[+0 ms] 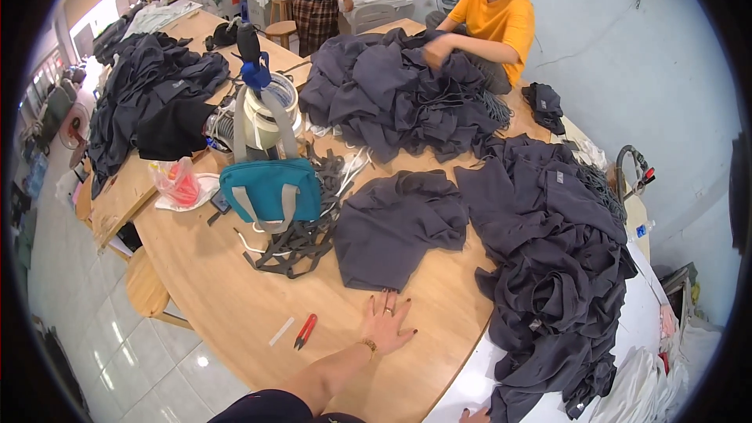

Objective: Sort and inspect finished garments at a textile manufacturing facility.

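My left hand [385,323] lies palm down on the wooden table with its fingers spread, wearing a ring and a bracelet. Just beyond its fingertips is a folded dark grey garment [401,227]. Only a few fingers of my right hand [475,416] show at the bottom edge. They look apart, beside the lower end of a big heap of dark grey garments [548,266]; whether they touch the cloth I cannot tell. Left of my left hand lie red thread snips [306,332] and a thin white strip [281,331].
A teal bag [272,192] with grey handles stands among dark fabric strips [290,249]. Behind it are a white tub [270,113] and a pink plastic bag [175,183]. A person in yellow [497,23] handles another garment pile [392,82]. A wooden stool [146,282] stands at the left.
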`<move>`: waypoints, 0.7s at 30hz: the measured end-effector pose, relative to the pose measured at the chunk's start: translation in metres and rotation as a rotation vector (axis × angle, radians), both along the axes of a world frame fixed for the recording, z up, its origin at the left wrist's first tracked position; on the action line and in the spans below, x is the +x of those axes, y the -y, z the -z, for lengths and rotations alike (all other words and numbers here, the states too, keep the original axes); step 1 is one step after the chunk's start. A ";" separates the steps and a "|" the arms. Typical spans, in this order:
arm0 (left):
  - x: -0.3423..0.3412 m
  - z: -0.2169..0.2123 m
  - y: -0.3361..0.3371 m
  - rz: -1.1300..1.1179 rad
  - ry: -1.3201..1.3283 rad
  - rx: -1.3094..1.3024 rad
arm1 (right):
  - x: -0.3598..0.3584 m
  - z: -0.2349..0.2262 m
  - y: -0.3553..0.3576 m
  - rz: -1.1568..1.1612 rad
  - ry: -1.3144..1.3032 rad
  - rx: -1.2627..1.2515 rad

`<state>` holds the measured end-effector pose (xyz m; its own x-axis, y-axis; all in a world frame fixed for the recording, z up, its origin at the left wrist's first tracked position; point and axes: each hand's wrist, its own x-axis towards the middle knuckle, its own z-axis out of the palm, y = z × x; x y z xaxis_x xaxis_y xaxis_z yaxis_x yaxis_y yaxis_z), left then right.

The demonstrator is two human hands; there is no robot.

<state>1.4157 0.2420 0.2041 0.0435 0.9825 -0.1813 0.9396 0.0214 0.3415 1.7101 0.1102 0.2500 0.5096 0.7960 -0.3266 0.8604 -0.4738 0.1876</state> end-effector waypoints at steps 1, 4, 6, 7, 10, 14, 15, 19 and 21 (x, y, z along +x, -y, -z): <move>0.015 -0.003 -0.007 0.037 0.036 0.019 | 0.016 -0.034 -0.010 -0.014 -0.105 -0.265; 0.019 -0.004 -0.008 0.063 0.048 0.055 | 0.018 -0.075 -0.103 -0.439 -0.274 -0.068; 0.006 0.001 -0.001 0.054 0.033 0.084 | -0.034 -0.120 -0.189 -0.635 -0.583 0.303; 0.001 0.001 0.000 0.008 0.026 0.083 | -0.060 -0.145 -0.222 -0.667 -0.650 0.444; 0.015 0.002 -0.001 -0.007 0.064 0.106 | -0.077 -0.151 -0.297 -0.845 -0.454 0.577; 0.019 0.009 0.001 0.006 0.121 0.124 | -0.108 -0.139 -0.359 -0.685 -0.219 0.227; 0.014 0.010 0.001 -0.027 0.119 0.118 | -0.122 -0.144 -0.371 -0.717 -0.225 0.216; 0.010 0.005 0.000 -0.031 0.125 0.140 | -0.141 -0.143 -0.411 -0.669 -0.183 0.328; 0.004 0.014 0.001 -0.042 0.122 0.183 | -0.157 -0.125 -0.419 -0.709 -0.243 0.343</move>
